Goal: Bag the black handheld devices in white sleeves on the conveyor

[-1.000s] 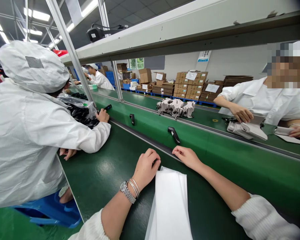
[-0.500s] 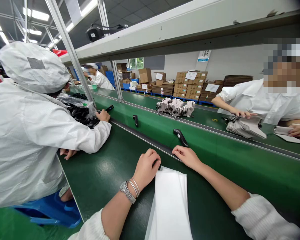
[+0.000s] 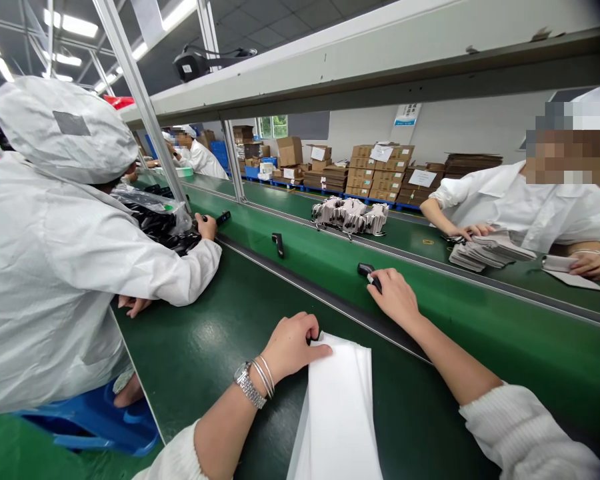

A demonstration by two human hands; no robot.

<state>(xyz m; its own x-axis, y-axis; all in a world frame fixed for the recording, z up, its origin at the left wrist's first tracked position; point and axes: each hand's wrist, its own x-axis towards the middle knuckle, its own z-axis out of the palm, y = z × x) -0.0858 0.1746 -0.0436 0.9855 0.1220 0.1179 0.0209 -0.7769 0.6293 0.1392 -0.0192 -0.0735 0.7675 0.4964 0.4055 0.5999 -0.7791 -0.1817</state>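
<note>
My left hand [image 3: 293, 343] is at the top left corner of a stack of long white sheets [image 3: 340, 400] on the dark green table. Its fingers curl round a small dark thing, mostly hidden, and the thumb lies over the sheets. On the green belt, my right hand [image 3: 394, 297] has its fingers on a black handheld device [image 3: 367, 269], whose near end they partly cover. A second black device [image 3: 278, 245] lies further left on the belt, touched by nobody.
At the left a person in white [image 3: 90, 247] reaches to the belt beside black bagged items [image 3: 165, 227]. Across it, another person's hands handle grey-white pieces [image 3: 490, 250]. Bundled pieces [image 3: 350, 215] lie beyond the belt, under an overhead shelf [image 3: 330, 67].
My right hand has moved forward and right onto the black device. My left thumb has spread out over the white sheets. Both devices on the belt have shifted slightly to the right.
</note>
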